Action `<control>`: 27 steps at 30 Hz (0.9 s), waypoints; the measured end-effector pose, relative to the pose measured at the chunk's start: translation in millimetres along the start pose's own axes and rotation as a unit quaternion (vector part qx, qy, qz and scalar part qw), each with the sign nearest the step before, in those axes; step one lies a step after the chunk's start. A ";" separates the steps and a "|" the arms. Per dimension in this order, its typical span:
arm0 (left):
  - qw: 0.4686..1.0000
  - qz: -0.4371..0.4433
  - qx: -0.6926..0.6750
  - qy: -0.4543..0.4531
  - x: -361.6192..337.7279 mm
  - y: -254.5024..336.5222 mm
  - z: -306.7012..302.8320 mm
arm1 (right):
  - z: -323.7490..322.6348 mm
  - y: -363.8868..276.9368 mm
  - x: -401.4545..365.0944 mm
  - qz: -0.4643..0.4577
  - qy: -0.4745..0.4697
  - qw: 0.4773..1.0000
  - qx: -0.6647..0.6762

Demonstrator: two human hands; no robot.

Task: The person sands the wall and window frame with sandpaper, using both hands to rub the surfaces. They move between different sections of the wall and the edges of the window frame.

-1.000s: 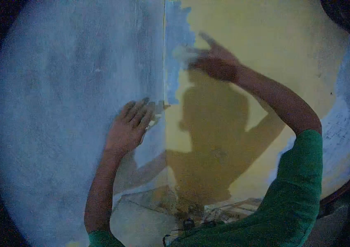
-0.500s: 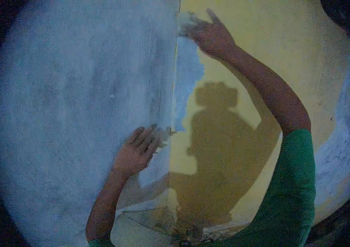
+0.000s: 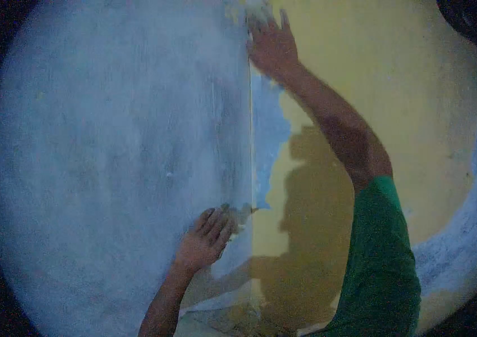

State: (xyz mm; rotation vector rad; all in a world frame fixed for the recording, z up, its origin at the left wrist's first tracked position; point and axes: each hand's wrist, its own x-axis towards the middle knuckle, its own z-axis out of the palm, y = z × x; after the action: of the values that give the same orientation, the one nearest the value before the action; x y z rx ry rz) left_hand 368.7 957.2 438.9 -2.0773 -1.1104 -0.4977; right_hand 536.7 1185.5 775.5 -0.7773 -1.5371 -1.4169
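Note:
A wall meets at a vertical corner line, with a bluish-white face [image 3: 115,140] on the left and a yellow face [image 3: 362,67] on the right. My left hand [image 3: 211,233] rests low against the bluish face beside the corner, its fingers bent around something pale that I cannot make out. High at the corner, my right hand [image 3: 272,42] reaches up with its fingertips over a pale, blurred thing. Below it, a ragged bluish patch [image 3: 267,146] interrupts the yellow beside the corner line.
A shadow [image 3: 311,241] of a head and arms falls on the yellow face. Another bluish-white area [image 3: 452,241] lies at the lower right. Dark edges surround the round view.
The view has shifted, so the corner and patch appear lower and farther right. My right hand has moved up relative to the patch. My left hand stays beside the corner.

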 end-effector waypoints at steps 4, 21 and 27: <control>1.000 0.006 -0.011 -0.021 -7.3 1.0 -2.5 | -31.7 -43.6 -133.9 -0.057 0.015 0.990 0.128; 0.998 -0.029 -0.051 -0.031 24.7 -5.9 -36.5 | -40.5 16.6 -51.2 -0.103 -0.059 0.992 0.052; 0.999 -0.010 0.019 0.035 70.9 -44.4 -78.9 | -58.5 -13.3 -103.0 -0.084 -0.024 0.994 0.070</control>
State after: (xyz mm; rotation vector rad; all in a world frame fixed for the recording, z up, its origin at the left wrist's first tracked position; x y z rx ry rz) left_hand 371.0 954.4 553.8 -2.0028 -1.0916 -0.5509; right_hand 578.7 1137.8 674.6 -0.6136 -1.7539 -1.4002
